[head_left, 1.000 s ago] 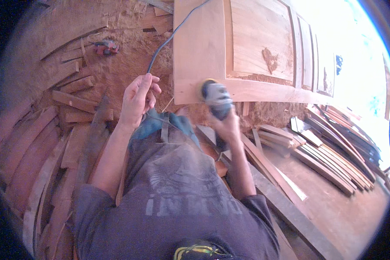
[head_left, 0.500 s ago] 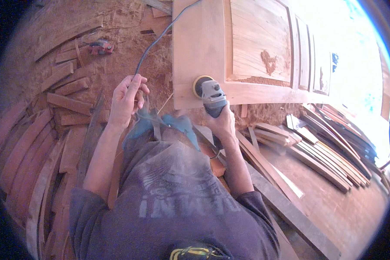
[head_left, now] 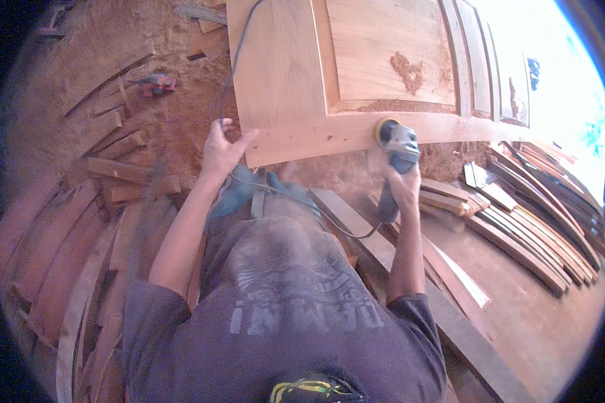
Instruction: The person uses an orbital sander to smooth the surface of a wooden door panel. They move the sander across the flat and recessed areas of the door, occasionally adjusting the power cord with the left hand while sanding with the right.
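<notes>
Now the right hand [head_left: 405, 189] grips the sander [head_left: 402, 142] right of centre, apparently smoothing the door [head_left: 282, 64] at upper centre, while the left hand [head_left: 223, 153], its hold unclear, meets the cord [head_left: 237, 54], the next pass likely needing a flat pad [head_left: 384, 132].

Door [head_left: 275, 74]: bare wood, matt, smooth-looking, powdery sawdust [head_left: 407, 72] patches
Sander [head_left: 403, 148]: hard, plastic-looking, faintly glossy
Cable [head_left: 240, 40]: smooth, plastic-looking
Shirt [head_left: 296, 356]: matt cloth, dusty
Planks [head_left: 521, 245]: dull wood, flat-faced
Ground [head_left: 198, 107]: rough, loose, powdery, matt
</notes>
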A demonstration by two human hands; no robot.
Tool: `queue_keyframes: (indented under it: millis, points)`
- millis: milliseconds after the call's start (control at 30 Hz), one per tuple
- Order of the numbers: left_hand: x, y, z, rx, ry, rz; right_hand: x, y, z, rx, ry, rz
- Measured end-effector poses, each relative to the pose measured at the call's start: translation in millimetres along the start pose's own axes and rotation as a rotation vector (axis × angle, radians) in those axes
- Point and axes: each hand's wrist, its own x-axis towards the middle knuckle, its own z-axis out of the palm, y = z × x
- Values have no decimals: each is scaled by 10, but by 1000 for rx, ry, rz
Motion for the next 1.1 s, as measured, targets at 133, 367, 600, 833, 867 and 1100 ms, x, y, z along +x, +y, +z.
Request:
queue_keyframes:
  millis: [133,367,600,833,867,1100]
  points:
    - [343,60,208,209,-151,-50,-261,222,-146,242,59,17]
    - [540,-124,96,170,-200,10,-789,-46,56,305,-25,84]
    - [490,-104,-227,-135,-176,-70,-1066,-700,774,75,-143,-101]
    - [288,-258,-892,-366,-90,-118,-1352,-1740,1661,-228,-400,-265]
    - [254,-309,-978,-377,-85,-140,-1346,-1817,1699,-272,-393,-250]
    - [105,-235,-976,-518,-87,-233,-1131,-1694,1230,-308,-350,-125]
